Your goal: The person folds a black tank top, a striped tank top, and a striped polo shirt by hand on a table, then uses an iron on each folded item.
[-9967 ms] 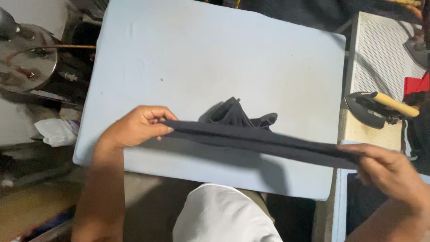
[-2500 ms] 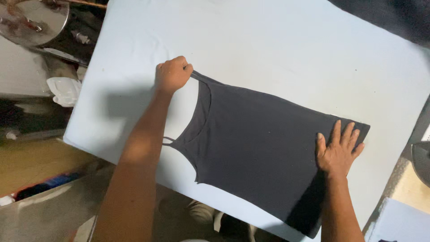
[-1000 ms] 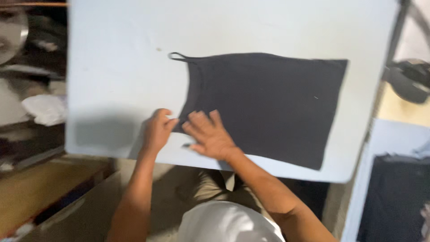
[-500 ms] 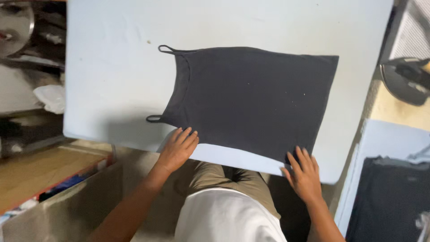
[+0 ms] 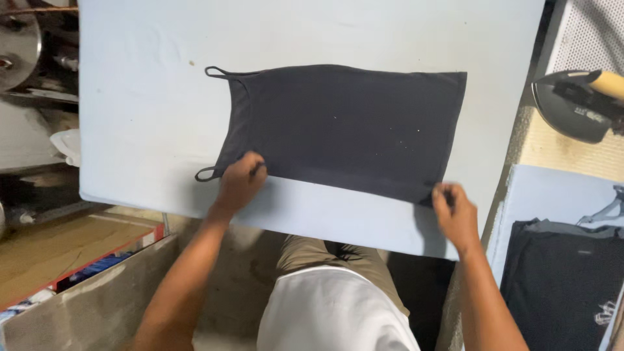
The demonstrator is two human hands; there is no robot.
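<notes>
Dark strappy top (image 5: 344,127) lay flat on pale blue padded table (image 5: 143,117), straps toward left, hem toward right. Left hand (image 5: 239,182) pinched near edge of top just beside lower strap, fingers closed on cloth. Right hand (image 5: 455,213) gripped near hem corner, fingers curled on fabric at table's front edge. Iron (image 5: 575,104) rested on stand at right, well apart from top. Folded dark garment (image 5: 562,279) lay on lower surface at right.

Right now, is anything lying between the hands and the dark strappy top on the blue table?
Nothing visible. The left hand and right hand are already on the near edge of the dark top, which lies flat on the blue table.
</notes>
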